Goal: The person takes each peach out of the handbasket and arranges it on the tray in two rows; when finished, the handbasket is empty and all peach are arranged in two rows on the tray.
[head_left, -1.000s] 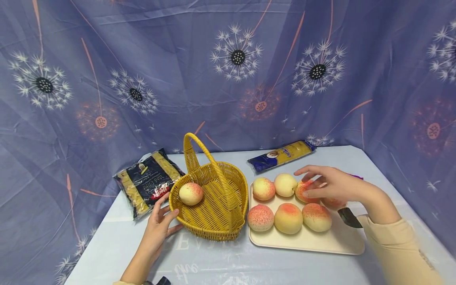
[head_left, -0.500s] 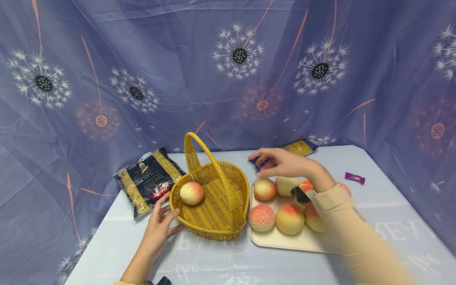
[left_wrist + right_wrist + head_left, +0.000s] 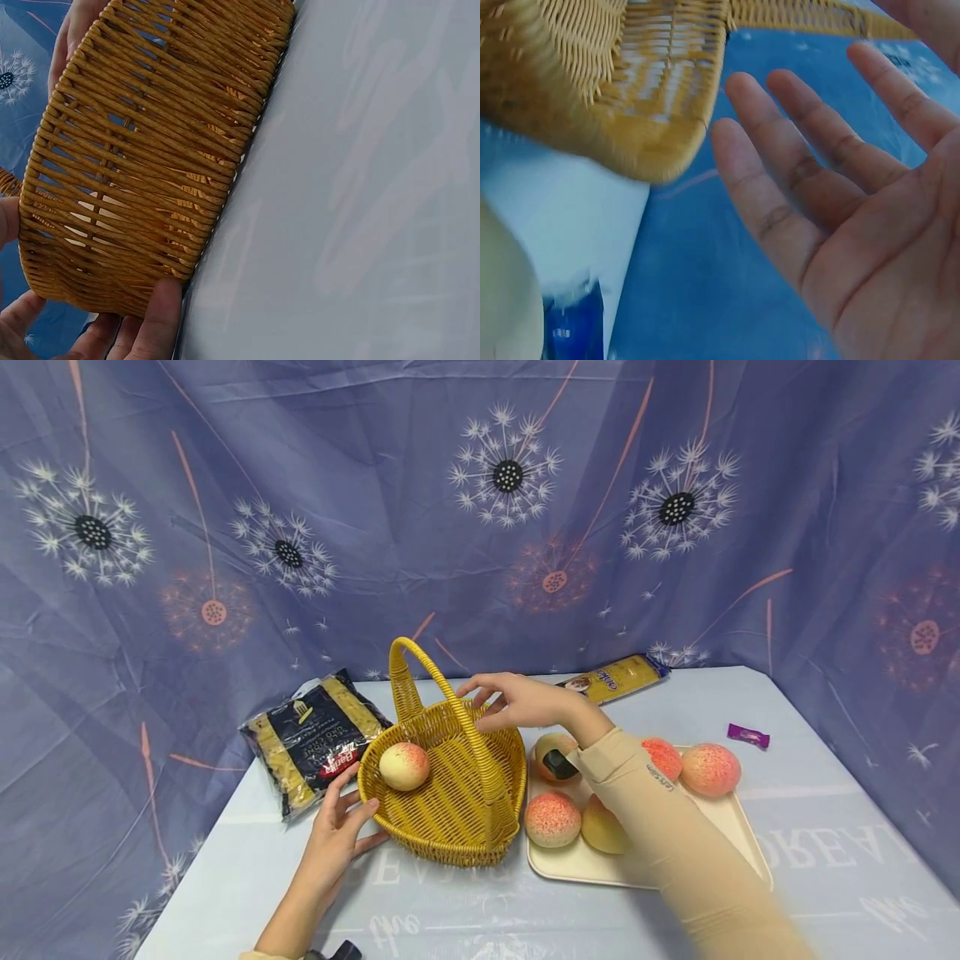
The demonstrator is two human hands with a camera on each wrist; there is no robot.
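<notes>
A yellow wicker basket (image 3: 450,793) with an arched handle (image 3: 457,710) stands mid-table, one peach (image 3: 404,766) lying inside at its left. My left hand (image 3: 335,827) holds the basket's left end; in the left wrist view its fingers (image 3: 161,319) press the woven wall. My right hand (image 3: 525,700) hovers above the basket's back right rim, beside the handle. Its palm and spread fingers (image 3: 769,210) show nothing held in the right wrist view. Right of the basket, a cream tray (image 3: 738,852) bears several peaches, among them a speckled one (image 3: 552,819); my right sleeve hides some.
A dark pasta bag (image 3: 315,739) lies behind and left of the basket. At the back, a blue and yellow pasta packet (image 3: 622,678) is partly covered by my right hand. A small purple-wrapped sweet (image 3: 747,736) lies beyond the tray. A patterned curtain (image 3: 375,527) hangs behind.
My right hand has swept left from above the tray's peaches to the basket's handle, uncovering the purple-wrapped sweet. The left hand, the basket and its peach have stayed put.
</notes>
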